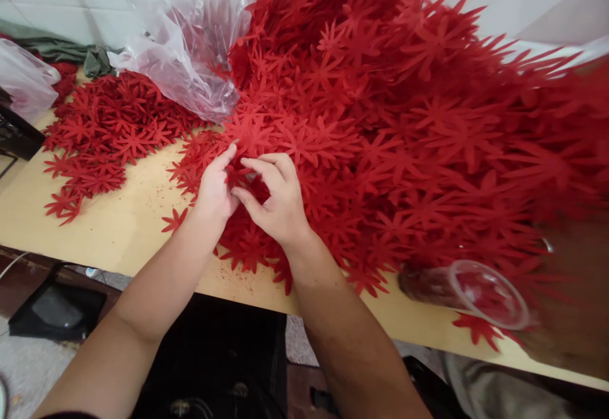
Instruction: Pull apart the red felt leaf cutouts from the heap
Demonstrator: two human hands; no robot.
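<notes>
Red artificial flower pieces with narrow petals (342, 146) lie heaped across the table in front of me. My left hand (216, 184) is closed round a small red flower piece (233, 170), its thumb pointing up and away. From the other side, my right hand (278, 197) bends its thumb and forefinger in to the same piece. The right thumb tip meets the left fingers. Where the fingertips come together, part of the piece is hidden. One loose red flower piece (174, 221) lies on the table just left of my left wrist.
A second heap of red flower pieces (114, 127) lies at the left. Behind it is a crumpled clear plastic bag (185, 57). Near the front edge at right, a clear plastic tub (490, 295) lies on its side. The pale wooden table (143, 209) carries small red crumbs.
</notes>
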